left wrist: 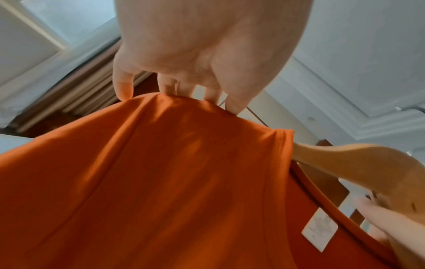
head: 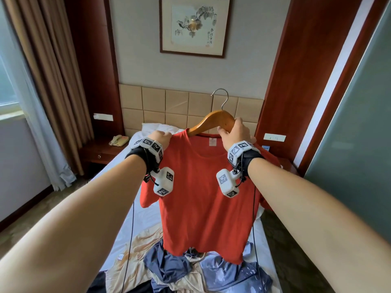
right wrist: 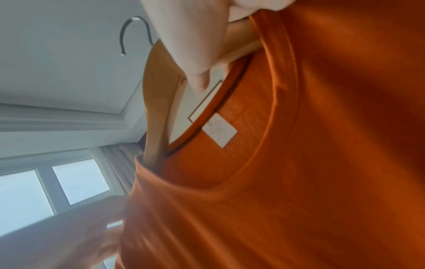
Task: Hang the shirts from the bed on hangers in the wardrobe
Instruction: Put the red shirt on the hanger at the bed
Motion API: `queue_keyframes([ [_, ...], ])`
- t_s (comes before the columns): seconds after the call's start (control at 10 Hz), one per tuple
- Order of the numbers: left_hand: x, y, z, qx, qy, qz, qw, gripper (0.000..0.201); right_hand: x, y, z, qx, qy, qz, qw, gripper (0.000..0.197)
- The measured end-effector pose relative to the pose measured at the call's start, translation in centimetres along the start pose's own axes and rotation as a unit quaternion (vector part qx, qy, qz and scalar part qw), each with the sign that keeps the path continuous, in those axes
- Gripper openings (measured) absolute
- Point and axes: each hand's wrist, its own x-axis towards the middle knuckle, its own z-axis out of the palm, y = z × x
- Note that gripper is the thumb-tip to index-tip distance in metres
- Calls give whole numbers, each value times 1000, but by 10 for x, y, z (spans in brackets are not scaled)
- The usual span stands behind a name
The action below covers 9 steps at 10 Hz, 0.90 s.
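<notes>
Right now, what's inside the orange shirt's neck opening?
One arm of the wooden hanger runs into the orange shirt at the shoulder the left hand grips. The right hand holds the hanger's other arm. A white label shows inside; the hanger's tip is covered.

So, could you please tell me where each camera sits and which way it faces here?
Head: on the person's head, looking forward and down at the bed; both forearms, left hand, right hand.
Left wrist: looks up along the left hand's fingers at the orange shirt.
Right wrist: looks up past the right hand at the wooden hanger.
All three share shirt and hanger.
</notes>
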Motion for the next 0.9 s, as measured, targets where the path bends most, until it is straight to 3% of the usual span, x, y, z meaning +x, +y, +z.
queue_keyframes([
  [0.1,-1,-8,-7,-48,8,-44,998,47,3,1,0,18,8,-6,1000,38],
  [0.2,4,-21,-12,-137,28,-64,988,41,3,2,-3,27,9,2,1000,38],
  [0.3,8,-32,-17,-134,55,-62,988,27,0,3,-7,38,-5,11,999,36],
  [0.4,8,-34,-21,-131,77,-84,985,45,-2,4,-5,56,-10,15,998,33],
  [0.5,16,-33,-22,-121,79,-97,985,49,-1,5,-4,70,-13,17,997,34],
  [0.9,-1,13,-18,-15,95,-11,995,32,-8,-11,-1,37,-44,-61,997,40],
])
